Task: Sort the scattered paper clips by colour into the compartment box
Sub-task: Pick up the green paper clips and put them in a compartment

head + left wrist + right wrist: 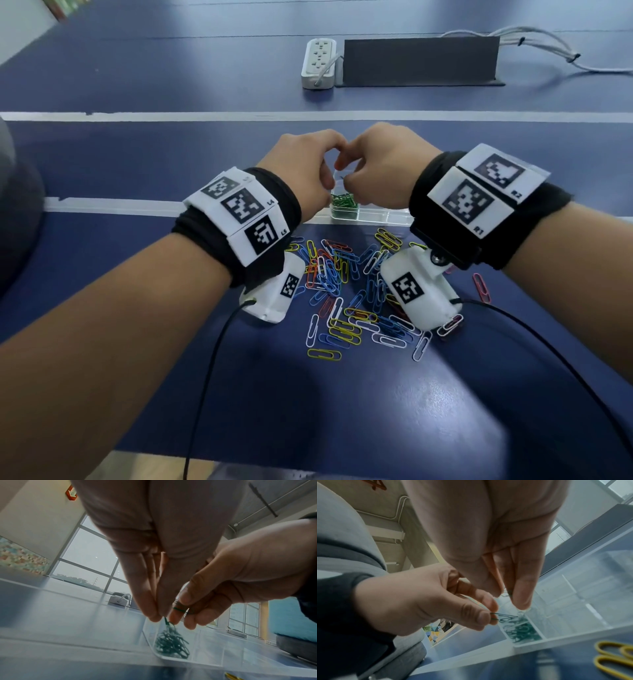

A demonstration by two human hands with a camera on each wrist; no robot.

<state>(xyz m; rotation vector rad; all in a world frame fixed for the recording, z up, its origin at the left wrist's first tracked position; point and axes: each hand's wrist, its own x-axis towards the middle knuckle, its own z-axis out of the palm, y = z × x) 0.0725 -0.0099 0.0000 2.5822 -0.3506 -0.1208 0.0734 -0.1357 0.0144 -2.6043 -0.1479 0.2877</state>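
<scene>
A clear compartment box (383, 219) stands on the blue table, and its near-left compartment holds a heap of green paper clips (344, 202). Both hands hover together right above that compartment. My left hand (159, 616) pinches a green clip (166, 620) that hangs towards the heap (171, 645). My right hand (508, 595) pinches another green clip (506, 595) between thumb and forefinger. The clips seem linked, but the blur hides how. Loose clips (352, 298) in blue, yellow, white and red lie scattered in front of the box, under my wrists.
A white power strip (318, 63) and a dark upright panel (419, 61) with grey cables (548, 44) sit at the far side. White lines cross the table. Yellow clips (614, 660) lie just in front of the box.
</scene>
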